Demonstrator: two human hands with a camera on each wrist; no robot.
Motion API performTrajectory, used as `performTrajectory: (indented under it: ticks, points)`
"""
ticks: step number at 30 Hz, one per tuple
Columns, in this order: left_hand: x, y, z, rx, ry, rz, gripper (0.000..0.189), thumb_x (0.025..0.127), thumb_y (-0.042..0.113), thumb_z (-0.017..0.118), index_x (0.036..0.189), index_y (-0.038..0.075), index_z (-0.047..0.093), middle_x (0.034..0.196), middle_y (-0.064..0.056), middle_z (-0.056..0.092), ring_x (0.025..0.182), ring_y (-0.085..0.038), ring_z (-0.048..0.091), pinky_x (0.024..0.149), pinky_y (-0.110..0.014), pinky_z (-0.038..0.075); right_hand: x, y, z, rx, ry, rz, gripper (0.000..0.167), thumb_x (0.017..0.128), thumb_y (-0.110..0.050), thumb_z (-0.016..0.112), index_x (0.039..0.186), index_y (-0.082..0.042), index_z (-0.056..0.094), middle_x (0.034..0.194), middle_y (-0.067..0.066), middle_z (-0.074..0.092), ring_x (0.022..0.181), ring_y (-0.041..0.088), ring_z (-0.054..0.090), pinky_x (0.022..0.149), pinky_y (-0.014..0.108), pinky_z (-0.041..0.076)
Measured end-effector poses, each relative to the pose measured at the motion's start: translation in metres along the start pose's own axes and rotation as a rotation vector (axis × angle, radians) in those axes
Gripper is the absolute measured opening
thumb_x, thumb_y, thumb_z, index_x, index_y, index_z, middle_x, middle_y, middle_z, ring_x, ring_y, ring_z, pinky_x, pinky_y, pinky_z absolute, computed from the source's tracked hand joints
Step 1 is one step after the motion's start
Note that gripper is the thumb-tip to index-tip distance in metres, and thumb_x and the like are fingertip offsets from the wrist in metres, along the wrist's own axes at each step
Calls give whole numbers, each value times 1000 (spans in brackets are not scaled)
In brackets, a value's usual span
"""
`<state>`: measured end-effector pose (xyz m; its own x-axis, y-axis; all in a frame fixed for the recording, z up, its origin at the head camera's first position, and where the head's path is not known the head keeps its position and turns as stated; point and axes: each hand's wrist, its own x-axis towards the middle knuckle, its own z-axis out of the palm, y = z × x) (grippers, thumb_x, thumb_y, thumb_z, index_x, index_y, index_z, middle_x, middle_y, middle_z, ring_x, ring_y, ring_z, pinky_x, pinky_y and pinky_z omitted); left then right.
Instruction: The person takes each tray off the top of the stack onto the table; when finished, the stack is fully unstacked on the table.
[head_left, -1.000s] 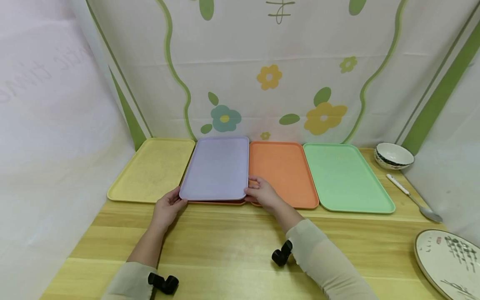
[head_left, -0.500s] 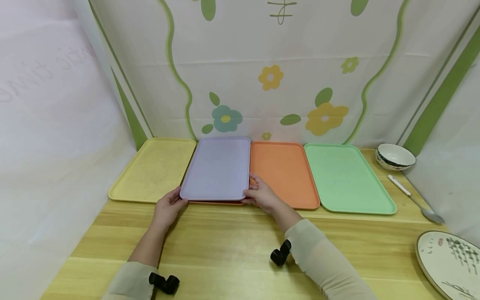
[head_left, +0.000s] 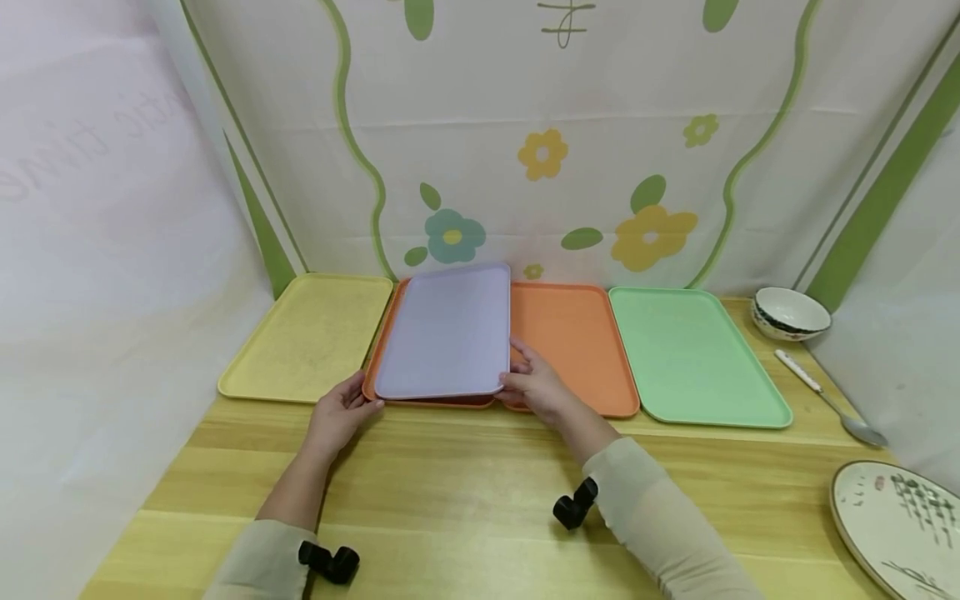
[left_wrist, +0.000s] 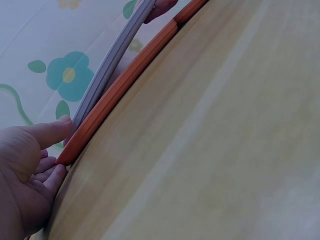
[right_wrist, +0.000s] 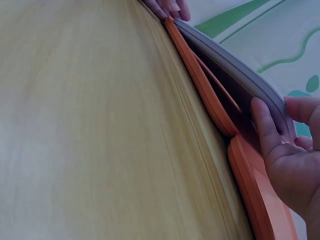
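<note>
A lavender tray [head_left: 450,333] lies slanted over an orange tray [head_left: 377,360], its right side raised. My right hand [head_left: 542,387] pinches the lavender tray's near right corner, fingertip and thumb on either side of the rim in the right wrist view. At the near left corner of the orange tray, my left hand [head_left: 335,419] holds the rim between thumb and fingers. In the left wrist view a gap shows between the lavender rim [left_wrist: 107,67] and the orange rim [left_wrist: 117,90], widening toward the right hand.
A yellow tray [head_left: 311,333] lies to the left. Right of the stacked pair are a second orange tray [head_left: 577,350] and a green tray [head_left: 693,358]. A bowl [head_left: 791,312], a spoon [head_left: 828,400] and a patterned plate [head_left: 900,525] stand farther right. A printed curtain [head_left: 480,150] hangs behind.
The lavender tray has shifted right and its right side has risen, uncovering the orange tray's left edge. My right hand moved right with it; the left hand stayed nearly in place.
</note>
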<state>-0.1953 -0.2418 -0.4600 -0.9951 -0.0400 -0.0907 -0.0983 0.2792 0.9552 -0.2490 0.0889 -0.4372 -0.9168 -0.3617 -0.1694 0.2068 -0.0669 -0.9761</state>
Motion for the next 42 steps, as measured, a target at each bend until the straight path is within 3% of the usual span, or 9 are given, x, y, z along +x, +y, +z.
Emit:
performTrajectory:
  ticks: [4,11,18,23,28,36,42]
  points:
    - [0,1,-1,19,-1,1,71,93,5,65,152,-6,26,155,-27,31,144,-36,34,112,-37,37,-4,-3,-10,16,8,-17,78,96,7,51,159,-17,12,134,27,51,91,16,66,81,33,60]
    - [0,2,3,62,36,16,65,94,2,61,149,-8,29,151,-30,37,140,-38,39,106,-29,43,-17,-11,-30,9,4,-52,77,95,7,52,159,-16,15,140,29,47,94,15,67,82,32,59]
    - [-1,3,4,40,34,13,64,95,1,60,151,-7,28,152,-29,36,141,-37,38,102,-20,46,-32,-23,-58,-55,26,-123,78,93,7,51,159,-11,13,129,20,55,93,8,64,79,20,56]
    - [-3,4,4,40,27,10,65,96,3,60,151,-6,28,152,-29,36,141,-37,38,103,-22,46,-45,-35,-80,-43,15,-116,78,95,5,50,159,-13,10,124,6,58,94,8,66,78,21,57]
    - [-4,4,4,37,24,-6,66,96,6,61,152,-4,27,153,-28,35,142,-36,37,105,-24,45,-59,-44,-98,-66,48,-118,74,97,3,48,159,-12,11,110,-10,62,93,7,66,78,22,57]
    - [-1,1,3,30,20,5,65,96,5,60,151,-5,28,153,-28,35,142,-36,37,101,-17,45,-70,-55,-119,-38,159,-169,69,96,6,50,156,-5,18,99,-9,63,84,4,66,71,18,57]
    - [0,2,4,31,23,4,64,96,4,60,151,-4,29,152,-27,36,142,-35,37,98,-11,45,-78,-64,-138,-45,173,-186,66,97,1,55,155,-2,25,96,-10,67,81,4,67,70,18,57]
